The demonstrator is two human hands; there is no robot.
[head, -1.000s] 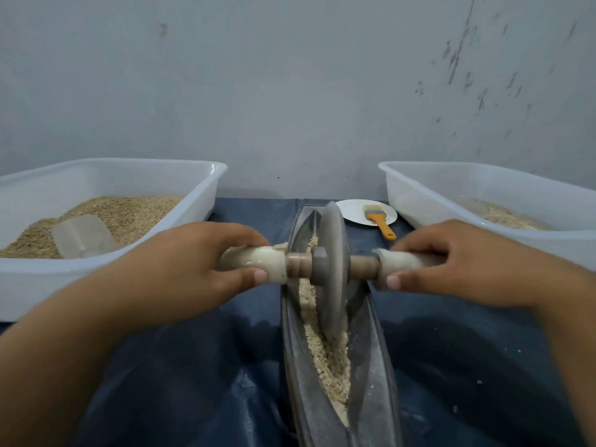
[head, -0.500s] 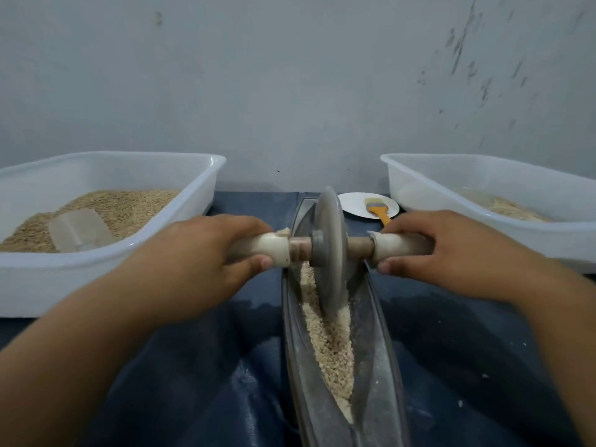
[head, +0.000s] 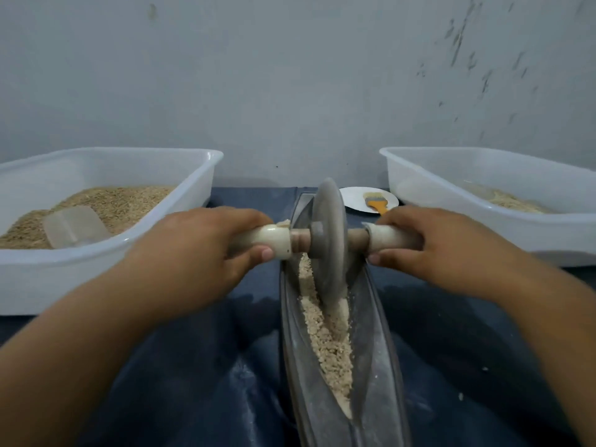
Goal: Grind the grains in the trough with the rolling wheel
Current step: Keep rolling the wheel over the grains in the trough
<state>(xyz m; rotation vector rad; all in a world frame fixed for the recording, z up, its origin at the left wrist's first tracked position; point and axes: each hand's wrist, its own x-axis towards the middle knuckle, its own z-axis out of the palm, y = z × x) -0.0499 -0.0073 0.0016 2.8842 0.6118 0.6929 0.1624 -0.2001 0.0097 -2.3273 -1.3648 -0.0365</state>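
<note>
Grey stone wheel [head: 329, 240] stands upright in the trough [head: 377, 350]; my left hand [head: 200, 250] and right hand [head: 432, 243] each grip an axle handle to press evenly on the grains [head: 329, 346].

One view only, from the camera on my head, facing forward and tilted down over the work. It sits close: my forearms enter from the near corners, and my left hand [head: 193, 253] and right hand [head: 442, 250] fill the middle. The trough [head: 377, 366] runs from the near edge away toward the far wall [head: 290, 75]. Wide-angle bending shows at the tubs, left [head: 106, 262] and right [head: 483, 175]. No second view shares the scene.
</note>
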